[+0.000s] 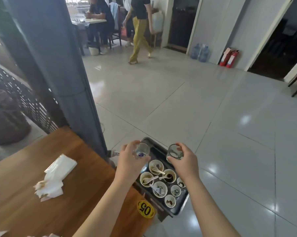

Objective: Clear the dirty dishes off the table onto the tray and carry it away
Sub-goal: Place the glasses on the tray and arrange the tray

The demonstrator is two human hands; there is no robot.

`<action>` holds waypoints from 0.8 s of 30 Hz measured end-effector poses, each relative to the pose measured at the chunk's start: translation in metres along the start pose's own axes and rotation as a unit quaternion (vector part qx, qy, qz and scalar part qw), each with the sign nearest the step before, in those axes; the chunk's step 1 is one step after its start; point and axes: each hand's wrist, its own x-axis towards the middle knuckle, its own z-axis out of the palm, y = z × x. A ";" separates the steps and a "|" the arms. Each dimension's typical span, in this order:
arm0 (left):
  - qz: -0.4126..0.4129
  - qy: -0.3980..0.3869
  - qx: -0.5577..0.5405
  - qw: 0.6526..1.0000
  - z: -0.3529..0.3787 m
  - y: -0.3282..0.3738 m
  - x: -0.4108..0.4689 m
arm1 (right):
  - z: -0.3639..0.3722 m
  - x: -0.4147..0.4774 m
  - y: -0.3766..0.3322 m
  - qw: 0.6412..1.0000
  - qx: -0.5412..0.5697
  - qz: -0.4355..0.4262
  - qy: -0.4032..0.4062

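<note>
Fingers (129,147) on the left hand (130,161) were wrapped round a clear glass (142,151), thumb underneath and the rest curled over the top, so a proper grip, not just a touch. Same deal on the right hand (184,159): it was curled round a second glass (174,152), with the thumb on the near side and a fingertip over the rim. Both glasses were tipped rather than upright and well apart from each other.

Both were held up over the far end of the dark tray (155,149), above the one bare patch of it. The near part was packed with small white bowls (158,189) sitting close together, some smeared with dark sauce, and a few had white spoons (158,171) lying in them.

The tray sat right at the right-hand corner of the wooden table (72,199), next to a yellow "05" sticker (145,209). Couldn't tell what it was actually resting on. White napkins (58,171) were lying on the table off to the left.

A grey pillar (62,74) stood tight against the table's far edge. To the right and ahead was wide open tiled floor (212,117), with a person (140,28) walking across it well off in the distance.
</note>
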 end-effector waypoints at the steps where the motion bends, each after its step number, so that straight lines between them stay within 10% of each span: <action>1: -0.003 -0.001 0.000 1.000 0.003 0.000 0.006 | 0.002 0.008 0.002 1.000 0.001 0.000 -0.004; 24: -0.180 0.137 0.068 0.972 0.192 -0.048 0.188 | 0.077 0.271 0.120 0.961 -0.035 -0.030 -0.273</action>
